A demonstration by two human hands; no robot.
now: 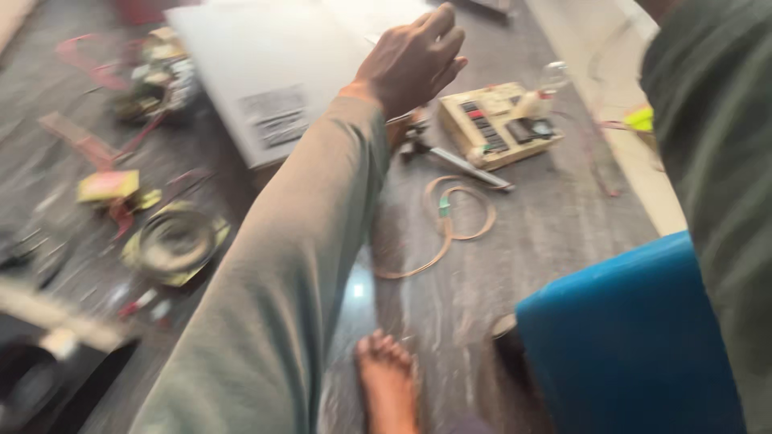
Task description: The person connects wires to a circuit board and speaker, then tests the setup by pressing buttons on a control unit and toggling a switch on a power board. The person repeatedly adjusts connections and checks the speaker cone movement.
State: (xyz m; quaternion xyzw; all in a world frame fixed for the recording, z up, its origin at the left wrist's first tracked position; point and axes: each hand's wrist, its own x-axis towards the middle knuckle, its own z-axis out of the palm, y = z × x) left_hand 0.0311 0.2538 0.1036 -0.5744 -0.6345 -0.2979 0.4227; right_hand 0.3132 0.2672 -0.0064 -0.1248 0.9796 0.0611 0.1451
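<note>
Blurred frame, head camera looking down at a grey floor (515, 265) strewn with parts. Biggest thing in shot: the grey-sleeved arm (289, 273) running from the bottom centre up to the top centre. On the far right, a dark green garment (716, 161) fills the edge, and below it sits a blue rounded seat or drum (627, 345) in the lower right corner. In the upper left of centre lies a large pale flat panel (265, 64) bearing a label.

At the end of that sleeve, the left hand (414, 60) hangs over the panel's right edge, back towards the camera, fingers curled loosely together, gripping nothing that I can see. The right hand is out of shot.

Just right of the hand sits a beige electrical board (498, 124) with dark switches and a clear bulb on it. Between hand and board lies a dark hand tool (450, 157), its long end pointing to the lower right. Below that, a coil of tan wire (450, 221) loops on the floor. At left centre, a ring of tape or wire (173, 241) rests on yellowish card. 1 bare foot (386, 382) shows at the bottom centre.
</note>
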